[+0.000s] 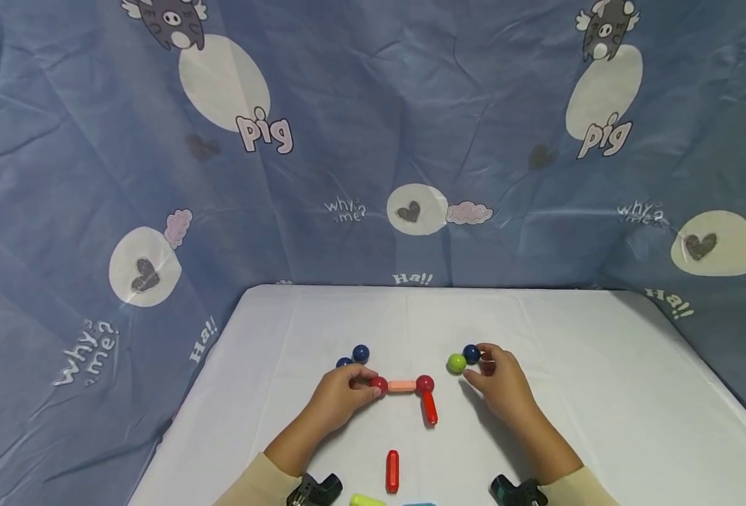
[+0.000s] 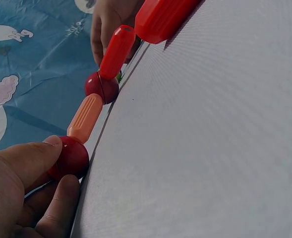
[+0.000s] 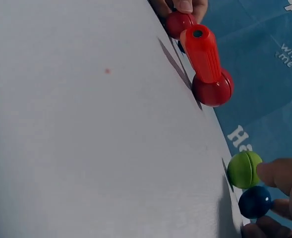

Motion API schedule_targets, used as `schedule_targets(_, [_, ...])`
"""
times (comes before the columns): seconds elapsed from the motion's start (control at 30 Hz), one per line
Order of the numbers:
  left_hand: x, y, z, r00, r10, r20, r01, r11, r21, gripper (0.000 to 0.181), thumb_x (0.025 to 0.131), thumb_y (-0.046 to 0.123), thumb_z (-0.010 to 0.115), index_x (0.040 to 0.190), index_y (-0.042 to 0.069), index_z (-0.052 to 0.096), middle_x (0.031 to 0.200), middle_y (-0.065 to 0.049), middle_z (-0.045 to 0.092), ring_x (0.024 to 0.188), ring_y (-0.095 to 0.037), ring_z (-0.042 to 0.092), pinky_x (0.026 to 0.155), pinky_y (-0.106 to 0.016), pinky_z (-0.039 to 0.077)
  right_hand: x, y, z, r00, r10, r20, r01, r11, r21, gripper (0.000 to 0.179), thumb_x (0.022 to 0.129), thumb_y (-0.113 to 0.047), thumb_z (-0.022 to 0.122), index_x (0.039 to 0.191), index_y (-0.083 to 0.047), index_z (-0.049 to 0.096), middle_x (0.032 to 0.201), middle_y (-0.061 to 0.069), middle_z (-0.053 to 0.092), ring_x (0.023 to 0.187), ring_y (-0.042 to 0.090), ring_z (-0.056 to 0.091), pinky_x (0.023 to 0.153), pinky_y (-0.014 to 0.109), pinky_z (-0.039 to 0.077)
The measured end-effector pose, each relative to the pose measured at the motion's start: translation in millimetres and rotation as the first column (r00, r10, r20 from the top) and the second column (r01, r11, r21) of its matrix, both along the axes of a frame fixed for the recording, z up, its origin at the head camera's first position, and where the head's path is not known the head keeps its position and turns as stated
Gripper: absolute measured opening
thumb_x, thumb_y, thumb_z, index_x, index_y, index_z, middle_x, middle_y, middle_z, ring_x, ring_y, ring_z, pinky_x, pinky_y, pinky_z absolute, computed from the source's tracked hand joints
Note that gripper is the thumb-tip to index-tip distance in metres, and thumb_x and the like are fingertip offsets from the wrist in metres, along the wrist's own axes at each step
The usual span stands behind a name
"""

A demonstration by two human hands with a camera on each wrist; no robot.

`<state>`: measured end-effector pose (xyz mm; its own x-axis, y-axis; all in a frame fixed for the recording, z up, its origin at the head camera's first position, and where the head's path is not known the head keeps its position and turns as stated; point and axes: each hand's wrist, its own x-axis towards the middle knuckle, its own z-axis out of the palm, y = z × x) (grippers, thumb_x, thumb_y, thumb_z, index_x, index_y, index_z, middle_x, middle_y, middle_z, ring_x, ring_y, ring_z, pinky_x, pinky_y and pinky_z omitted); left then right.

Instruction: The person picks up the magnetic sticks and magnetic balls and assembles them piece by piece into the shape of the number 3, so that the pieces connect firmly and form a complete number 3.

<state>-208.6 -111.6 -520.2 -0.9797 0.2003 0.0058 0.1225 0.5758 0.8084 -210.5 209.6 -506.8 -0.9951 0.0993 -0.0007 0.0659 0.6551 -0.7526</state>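
My left hand (image 1: 341, 395) pinches a red ball (image 2: 72, 157) between thumb and fingers. From that ball runs a peach rod (image 1: 401, 386), which joins a second red ball (image 1: 425, 384). A red rod (image 1: 430, 408) extends from the second ball toward the near side. On the right, my right hand (image 1: 504, 385) has its fingers curled around a blue ball (image 3: 255, 202), while the thumb tip is right at the green ball (image 3: 245, 169) beside it. Green and blue balls sit against each other. Part of the gripped red ball is hidden by the left fingers.
Two more blue balls (image 1: 361, 353) lie just beyond the left hand. A loose red rod (image 1: 392, 471) rests nearer on the white table (image 1: 271, 351). At the bottom edge, a yellow-green piece (image 1: 366, 500) and a blue piece (image 1: 420, 504) are partly cut off. A blue printed cloth (image 1: 347, 140) hangs behind.
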Motion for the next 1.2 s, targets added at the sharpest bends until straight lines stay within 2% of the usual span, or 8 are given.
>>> schedule_targets(0.13, [0.4,0.6,0.7,1.000,0.000,0.000,0.000,1.000,0.004,0.025,0.088,0.025,0.086,0.110,0.018,0.077,0.093,0.007,0.073,0.082,-0.009,0.065,0.070,-0.024,0.053,-5.8,0,0.6,1.000,-0.011,-0.004,0.012,1.000,0.011,0.054,0.094,-0.020,0.078,0.140,-0.002,0.057,0.126,0.021,0.060,0.116,0.034,0.064,0.101,0.050,0.054])
schedule_targets(0.37, [1.8,0.1,-0.2,1.000,-0.013,-0.004,0.013,1.000,0.005,0.023,0.089,0.026,0.085,0.110,0.019,0.077,0.093,0.008,0.072,0.082,-0.008,0.065,0.069,-0.024,0.053,-14.8,0,0.4,1.000,-0.030,0.004,0.030,0.999,-0.031,0.041,0.097,-0.017,0.073,0.131,0.000,0.060,0.130,0.024,0.063,0.120,0.037,0.064,0.099,0.051,0.055])
schedule_targets(0.67, [2.6,0.2,1.8,1.000,-0.019,-0.006,0.020,1.000,0.011,0.023,0.090,0.023,0.085,0.110,0.018,0.077,0.094,0.007,0.073,0.083,-0.008,0.066,0.070,-0.023,0.054,-21.3,2,-0.9,0.999,-0.052,0.014,0.053,0.996,-0.071,0.032,0.099,-0.012,0.067,0.128,-0.001,0.060,0.131,0.022,0.065,0.122,0.037,0.064,0.098,0.049,0.055])
schedule_targets(1.2, [2.6,0.1,2.8,1.000,-0.011,-0.012,0.011,1.000,0.009,0.022,0.089,0.025,0.085,0.109,0.019,0.076,0.095,0.008,0.073,0.083,-0.007,0.066,0.070,-0.023,0.054,-19.1,3,-2.8,0.997,-0.080,-0.005,0.080,0.995,-0.067,0.033,0.099,-0.015,0.067,0.128,-0.002,0.059,0.128,0.022,0.068,0.123,0.038,0.063,0.103,0.052,0.050])
